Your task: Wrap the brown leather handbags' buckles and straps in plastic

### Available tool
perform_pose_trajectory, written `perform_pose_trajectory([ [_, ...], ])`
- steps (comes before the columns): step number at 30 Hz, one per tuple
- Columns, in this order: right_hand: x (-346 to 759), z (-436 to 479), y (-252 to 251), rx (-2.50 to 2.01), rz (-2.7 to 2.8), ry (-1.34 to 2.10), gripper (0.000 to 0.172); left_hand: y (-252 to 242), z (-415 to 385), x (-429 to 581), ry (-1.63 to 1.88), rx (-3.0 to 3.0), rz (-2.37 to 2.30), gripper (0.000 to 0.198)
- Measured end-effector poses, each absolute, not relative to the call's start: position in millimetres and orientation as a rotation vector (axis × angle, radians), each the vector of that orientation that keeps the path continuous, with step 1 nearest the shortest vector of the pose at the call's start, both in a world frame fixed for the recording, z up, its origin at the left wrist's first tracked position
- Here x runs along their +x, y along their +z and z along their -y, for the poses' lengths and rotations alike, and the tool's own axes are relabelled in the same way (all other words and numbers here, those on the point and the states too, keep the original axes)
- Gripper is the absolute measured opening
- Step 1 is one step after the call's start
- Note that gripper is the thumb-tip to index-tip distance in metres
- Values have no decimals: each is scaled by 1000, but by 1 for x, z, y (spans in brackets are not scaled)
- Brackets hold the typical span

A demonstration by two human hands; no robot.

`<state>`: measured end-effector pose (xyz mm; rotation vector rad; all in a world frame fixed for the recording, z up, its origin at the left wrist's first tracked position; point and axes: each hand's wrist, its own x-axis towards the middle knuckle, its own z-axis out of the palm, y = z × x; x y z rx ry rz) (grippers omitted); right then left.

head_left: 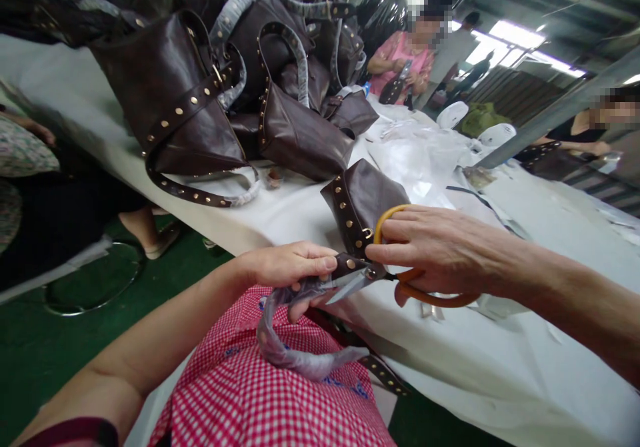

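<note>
My left hand point(295, 267) pinches a dark brown studded bag strap point(345, 265) just above my lap. Clear plastic wrap point(280, 353) covers the curved part of that strap, which hangs over the red checked apron. Orange-handled scissors point(425, 293) are in my right hand point(440, 250), fingers through the loops. Their blades are parted and point left, beside the strap and the wrap near my left fingers; whether they touch the wrap I cannot tell. The dark brown leather bag point(373, 200) with a studded edge lies on the table right behind my hands.
Several brown studded bags point(175, 100) are piled on the white-covered table point(280, 223) at the back left. Loose clear plastic sheets point(405, 147) and white fans point(495, 133) lie farther right. Co-workers sit across the table, and a person sits at the left beside a stool point(70, 310).
</note>
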<state>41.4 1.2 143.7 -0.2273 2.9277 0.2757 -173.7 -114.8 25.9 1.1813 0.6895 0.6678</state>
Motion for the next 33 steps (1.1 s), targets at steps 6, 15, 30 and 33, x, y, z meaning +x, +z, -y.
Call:
perform_pose_trajectory([
  [6,37,1,141,-248,-2860,200,16,17,103,-173,564,1027,-569,37],
  [15,36,1,134,-342,-2897,332,10,14,99,-177,514,870,-548,33],
  [30,46,1,118,-290,-2930,167,13,4,87,-166,430,954,-446,40],
  [33,47,5,120,-241,-2935,217,14,3,86,-169,431,982,-470,41],
])
